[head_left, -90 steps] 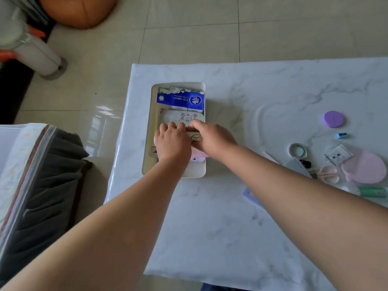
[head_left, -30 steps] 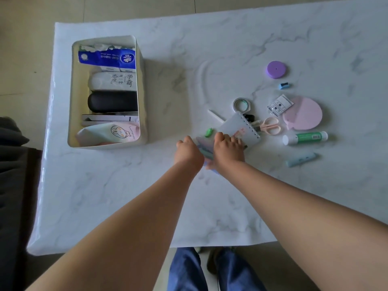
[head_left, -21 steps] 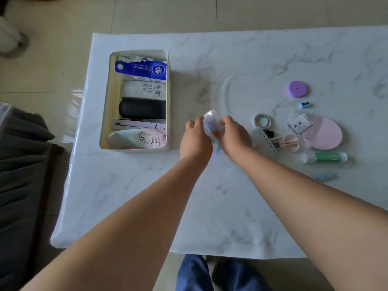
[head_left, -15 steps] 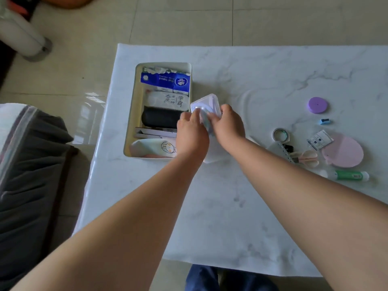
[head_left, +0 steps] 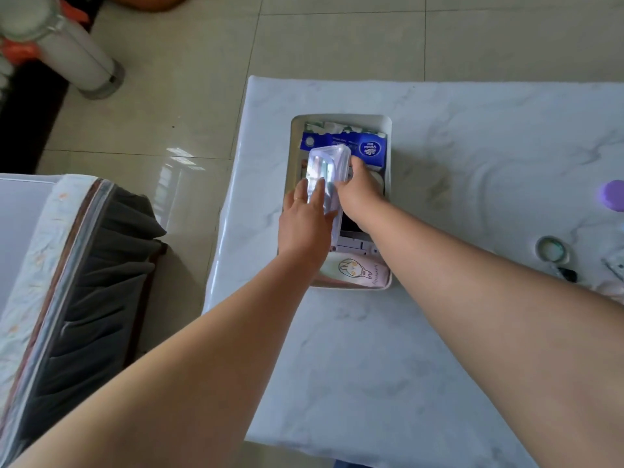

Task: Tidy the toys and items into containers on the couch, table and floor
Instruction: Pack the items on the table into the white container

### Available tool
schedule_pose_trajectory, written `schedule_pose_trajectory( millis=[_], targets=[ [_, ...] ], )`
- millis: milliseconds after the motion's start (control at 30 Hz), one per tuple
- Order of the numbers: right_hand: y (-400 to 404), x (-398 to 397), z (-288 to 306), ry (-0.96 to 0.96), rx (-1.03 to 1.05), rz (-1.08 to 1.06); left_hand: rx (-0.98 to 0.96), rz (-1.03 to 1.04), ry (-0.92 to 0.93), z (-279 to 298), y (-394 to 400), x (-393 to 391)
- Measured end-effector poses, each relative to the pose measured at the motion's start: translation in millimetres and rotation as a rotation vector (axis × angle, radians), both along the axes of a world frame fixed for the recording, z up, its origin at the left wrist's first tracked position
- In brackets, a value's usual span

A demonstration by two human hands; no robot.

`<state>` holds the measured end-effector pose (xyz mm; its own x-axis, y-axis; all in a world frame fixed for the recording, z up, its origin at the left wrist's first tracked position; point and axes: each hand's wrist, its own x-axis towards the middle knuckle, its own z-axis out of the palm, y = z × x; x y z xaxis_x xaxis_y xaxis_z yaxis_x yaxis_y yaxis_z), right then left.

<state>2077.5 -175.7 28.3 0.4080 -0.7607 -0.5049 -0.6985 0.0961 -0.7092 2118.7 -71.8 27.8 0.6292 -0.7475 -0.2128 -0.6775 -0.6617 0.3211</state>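
Observation:
A clear plastic case (head_left: 329,170) stands on edge over the white bin (head_left: 388,163) at the left end of the marble table (head_left: 388,366). My left hand (head_left: 304,224) presses flat against its left face, and my right hand (head_left: 359,194) grips its right side. Inside the bin I see a blue tissue pack (head_left: 368,148) at the far end and a pink cartoon pouch (head_left: 358,271) at the near end. The items in the middle of the bin are mostly hidden by my hands.
A roll of tape (head_left: 552,248), a small black clip (head_left: 567,274) and a purple disc (head_left: 614,194) lie at the table's right side. A couch with a grey skirt (head_left: 77,282) stands left. A white post (head_left: 77,59) rises from the tiled floor.
Both hands picked the clear case up from the pile on the right side of the table and carried it left. It is now over the bin, lower and farther left than half a second ago.

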Motion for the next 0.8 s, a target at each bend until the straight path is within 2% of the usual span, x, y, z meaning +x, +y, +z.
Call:
schedule_pose_trajectory(
  millis=[167, 400, 533, 800],
  targets=[
    [6.6, 9.2, -21.9, 0.113, -0.079, 0.227, 0.164, -0.13, -0.05, -13.5, -1.5, 7.0],
    [-10.2, -17.5, -17.8, 0.05, -0.21, 0.157, 0.206, -0.066, -0.103, -11.7, -23.5, -2.1],
    [-26.3, -51.6, -4.5, 0.016, -0.329, 0.108, 0.107, -0.077, -0.077, 3.0, -51.1, -29.8],
    [-79.9, -175.6, -9.6, 0.154, -0.343, -0.012, 0.106, -0.246, -0.04, 3.8, -104.9, -126.3]
  ],
)
